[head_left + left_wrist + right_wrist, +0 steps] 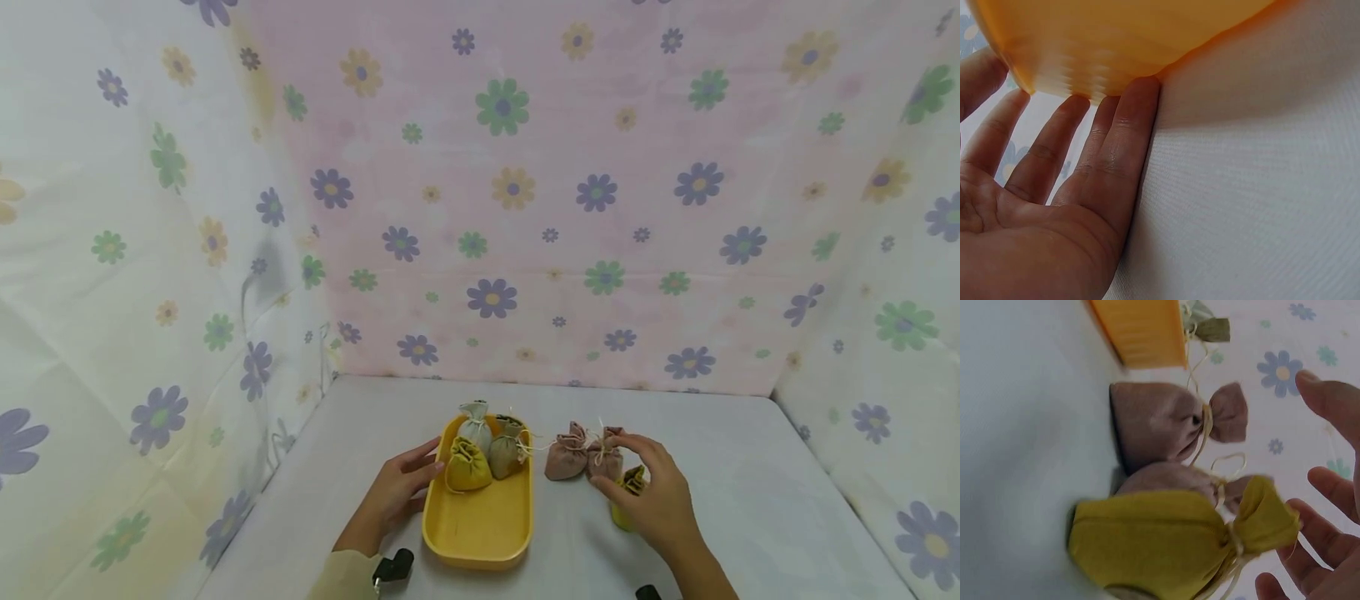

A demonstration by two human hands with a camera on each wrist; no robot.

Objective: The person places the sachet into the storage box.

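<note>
Yellow tray [480, 529], lower centre, already holds three bags [468, 468]; three outside bags [604, 467] stand lower right. Left hand [396, 493], fingers extended, touches the tray; right hand [665, 498], fingers parted, appears empty beside them.

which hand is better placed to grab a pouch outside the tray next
Right, most likely: the right hand is close to the loose yellow pouch and brown pouches, holding nothing. The left hand touches the side of the tray farther from them.
</note>
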